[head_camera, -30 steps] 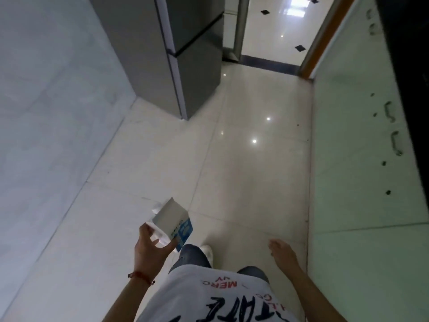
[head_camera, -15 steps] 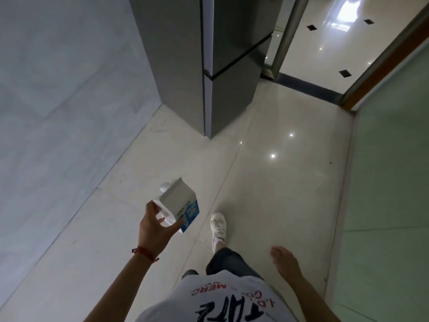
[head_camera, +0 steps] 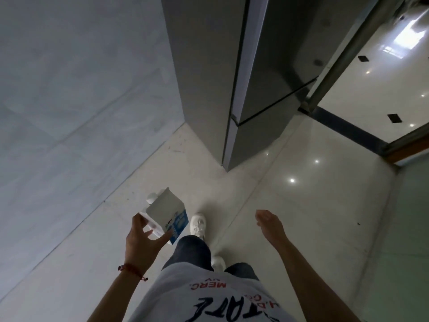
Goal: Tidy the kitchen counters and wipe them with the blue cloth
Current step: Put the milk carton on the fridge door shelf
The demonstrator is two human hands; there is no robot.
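Observation:
My left hand [head_camera: 142, 244] grips a white and blue carton [head_camera: 166, 213] by its base, holding it tilted with its white cap pointing away from me, low in the head view. My right hand [head_camera: 270, 223] hangs free to the right at about the same height, fingers loosely apart and holding nothing. No counter or blue cloth is in view.
A tall grey fridge [head_camera: 234, 73] stands straight ahead, its corner close in front of my feet. A grey tiled wall [head_camera: 69, 101] runs along the left. Glossy pale floor [head_camera: 301, 205] stretches to a doorway threshold [head_camera: 348, 129] at the right, and a pale green panel [head_camera: 413, 228] borders the right edge.
The fridge has drawn closer and larger as I walk towards it. My left hand still carries the carton; my right hand has swung forward and up.

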